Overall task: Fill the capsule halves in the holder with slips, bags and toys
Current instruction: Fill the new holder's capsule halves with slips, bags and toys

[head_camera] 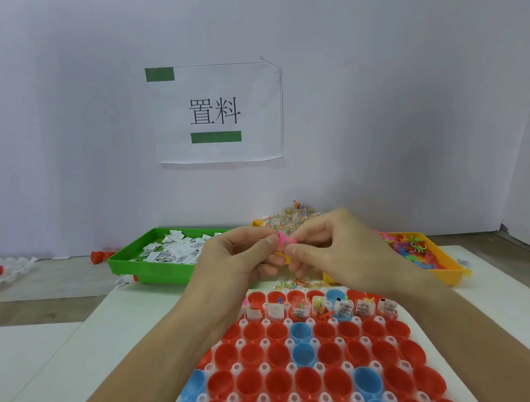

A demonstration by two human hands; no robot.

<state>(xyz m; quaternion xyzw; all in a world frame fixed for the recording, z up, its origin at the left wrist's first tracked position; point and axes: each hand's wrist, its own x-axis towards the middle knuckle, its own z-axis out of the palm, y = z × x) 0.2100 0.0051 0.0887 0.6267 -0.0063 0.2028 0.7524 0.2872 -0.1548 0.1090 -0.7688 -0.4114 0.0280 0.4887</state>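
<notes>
A white holder [354, 369] is laid on the near part of the table, and its sockets are occupied by open capsule halves [308, 379], mostly red with a few blue. Only the far rows are seen to carry contents: folded slips, small clear bags of coloured beads and a few small toys are visible in the filled halves [344, 307] there, while two halves at the left end of that stretch appear to hold a slip only. All nearer rows are shown empty, so the task is judged to be at an early stage, with most of the holder left to be loaded. A small pink toy [283, 240] is held above the far edge of the holder, pinched between the fingertips of both hands. The left hand [241, 254] is closed on the toy with thumb and forefinger, and the right hand [331, 242] is closed on it from the other side; whether the toy is being untangled or merely passed across cannot be determined. Supply is arranged along the far side: a green tray [153, 263] of slips at the left, a pile of bead bags [287, 219] behind the hands, and an orange tray [444, 267] of toys at the right. A few loose bags [297, 282] are lying just beyond the holder.
</notes>
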